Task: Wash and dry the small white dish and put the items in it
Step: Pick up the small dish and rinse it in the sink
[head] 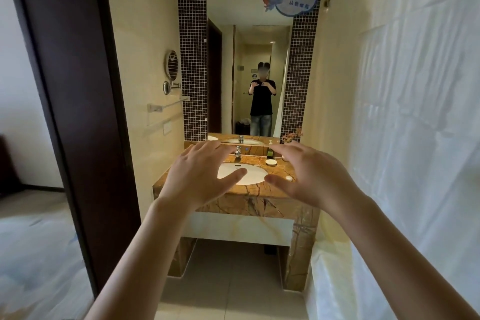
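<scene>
While I stand back from the vanity (233,205), both arms are stretched out in front, palms down. My left hand (197,176) is spread wide and empty, fingers apart, thumb pointing in toward the basin (249,174). My right hand (311,174) is likewise loose and empty, fingers reaching forward. Neither touches anything; a clear gap sits between the two thumbs, right over the basin in view.

Dish (271,162) sits on the counter, right of the tap (237,151), behind the basin rim, near the back ledge. A dark bottle (270,152) stands just behind it against the mirror (249,60). A small white round item (288,178) lies near the counter's front right, half hidden by my right hand; can't tell what it is.

Room to move: floor (228,280) ahead is open up to the vanity front. Left side is bounded by a dark door frame (78,112) and a tiled wall with a towel bar (166,104) and round mirror (171,65) sticking out. Right side is tight: a white curtain (402,138) hangs along it, reaching down by the vanity's right leg. Counter front edge is square and overhangs the open space beneath.
</scene>
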`<state>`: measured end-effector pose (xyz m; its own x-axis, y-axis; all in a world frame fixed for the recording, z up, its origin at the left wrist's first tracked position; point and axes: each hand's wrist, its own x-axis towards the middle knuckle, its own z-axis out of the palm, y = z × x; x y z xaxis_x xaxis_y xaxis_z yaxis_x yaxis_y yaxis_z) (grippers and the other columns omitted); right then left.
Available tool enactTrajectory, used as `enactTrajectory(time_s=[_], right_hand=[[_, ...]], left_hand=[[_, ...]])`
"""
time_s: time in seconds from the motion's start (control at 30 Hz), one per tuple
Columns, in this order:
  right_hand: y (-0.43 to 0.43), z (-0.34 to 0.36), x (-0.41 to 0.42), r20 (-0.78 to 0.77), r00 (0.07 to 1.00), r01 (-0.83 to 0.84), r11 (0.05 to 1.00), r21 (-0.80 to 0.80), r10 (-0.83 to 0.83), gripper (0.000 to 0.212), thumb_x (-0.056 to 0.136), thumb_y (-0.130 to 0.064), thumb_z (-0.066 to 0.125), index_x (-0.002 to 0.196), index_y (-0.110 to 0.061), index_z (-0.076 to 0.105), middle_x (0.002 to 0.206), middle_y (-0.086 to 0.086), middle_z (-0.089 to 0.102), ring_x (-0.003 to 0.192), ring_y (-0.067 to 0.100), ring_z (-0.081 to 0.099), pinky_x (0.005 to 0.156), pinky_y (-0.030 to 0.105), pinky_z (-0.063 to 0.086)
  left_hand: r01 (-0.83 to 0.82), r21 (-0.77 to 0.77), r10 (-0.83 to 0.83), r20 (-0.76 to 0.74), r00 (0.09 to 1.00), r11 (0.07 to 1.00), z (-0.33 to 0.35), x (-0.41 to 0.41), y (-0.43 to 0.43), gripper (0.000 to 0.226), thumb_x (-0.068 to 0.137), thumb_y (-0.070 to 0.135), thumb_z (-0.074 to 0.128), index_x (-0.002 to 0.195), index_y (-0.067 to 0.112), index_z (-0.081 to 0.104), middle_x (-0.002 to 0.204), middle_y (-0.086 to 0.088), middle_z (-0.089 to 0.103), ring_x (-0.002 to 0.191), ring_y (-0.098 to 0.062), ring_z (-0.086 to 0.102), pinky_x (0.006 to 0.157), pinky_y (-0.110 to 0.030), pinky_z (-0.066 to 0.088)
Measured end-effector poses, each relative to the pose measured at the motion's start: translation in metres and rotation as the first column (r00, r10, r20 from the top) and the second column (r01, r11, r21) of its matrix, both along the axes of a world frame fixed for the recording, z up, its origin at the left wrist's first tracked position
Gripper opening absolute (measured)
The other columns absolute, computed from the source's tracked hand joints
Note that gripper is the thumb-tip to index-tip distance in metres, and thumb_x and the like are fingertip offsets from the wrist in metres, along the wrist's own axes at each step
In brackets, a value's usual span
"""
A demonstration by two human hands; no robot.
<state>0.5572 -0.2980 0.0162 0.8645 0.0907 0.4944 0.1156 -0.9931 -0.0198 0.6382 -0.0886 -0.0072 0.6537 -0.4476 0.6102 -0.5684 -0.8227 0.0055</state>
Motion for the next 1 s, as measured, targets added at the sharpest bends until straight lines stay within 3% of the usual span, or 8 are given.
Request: enactTrajectory(time_s=[0.27, 0.53, 0.83, 1.0], right_hand=[[-0.002, -0.007, 0.084, -0.003, 0.998, 0.056, 0.998, -0.021, -0.056, 0.075, 0.081, -0.071, 0.042, 0.143, -0.03, 0.031, 0.145, -0.006, 0.042, 0.127, 0.016, 0.045, 0.095, 0.041, 0.044], [-0.009, 0.003, 0.158, 0.043, 0.993, 0.113, 0.994, 0.004, -0.113, 0.076, 0.078, -0.073, 0.04, 0.14, -0.03, 0.035, 0.144, -0.004, 0.045, 0.128, 0.017, 0.046, 0.096, 0.041, 0.043], [-0.036, -0.008, 0.247, 0.008, 0.992, 0.129, 0.992, 0.009, -0.129, 0.08, 0.077, -0.077, 0.036, 0.141, -0.031, 0.033, 0.147, -0.008, 0.041, 0.134, 0.015, 0.038, 0.098, 0.042, 0.041], [-0.063, -0.01, 0.309, 0.011, 0.992, 0.129, 0.992, -0.014, -0.129, 0.078, 0.075, -0.079, 0.034, 0.139, -0.034, 0.035, 0.142, -0.005, 0.046, 0.129, 0.017, 0.045, 0.093, 0.041, 0.045]], left_hand=[[0.056, -0.014, -0.056, -0.004, 0.998, 0.998, -0.002, 0.093, -0.005, 0.075, 0.075, 0.08, 0.016, 0.133, 0.037, 0.036, 0.139, 0.004, 0.049, 0.127, -0.018, 0.044, 0.096, -0.046, 0.043], [0.122, 0.009, -0.122, 0.004, 0.993, 0.993, 0.013, 0.178, -0.019, 0.079, 0.074, 0.08, 0.014, 0.135, 0.034, 0.036, 0.143, 0.0, 0.045, 0.133, -0.019, 0.038, 0.105, -0.045, 0.032], [0.145, 0.029, -0.143, -0.046, 0.989, 0.989, 0.003, 0.262, -0.046, 0.088, 0.069, 0.083, 0.005, 0.138, 0.034, 0.033, 0.144, 0.003, 0.044, 0.133, -0.019, 0.037, 0.103, -0.044, 0.036], [0.13, 0.015, -0.13, -0.039, 0.991, 0.991, 0.002, 0.317, -0.072, 0.077, 0.077, 0.078, 0.017, 0.137, 0.034, 0.036, 0.145, -0.001, 0.043, 0.134, -0.02, 0.036, 0.106, -0.045, 0.031]])
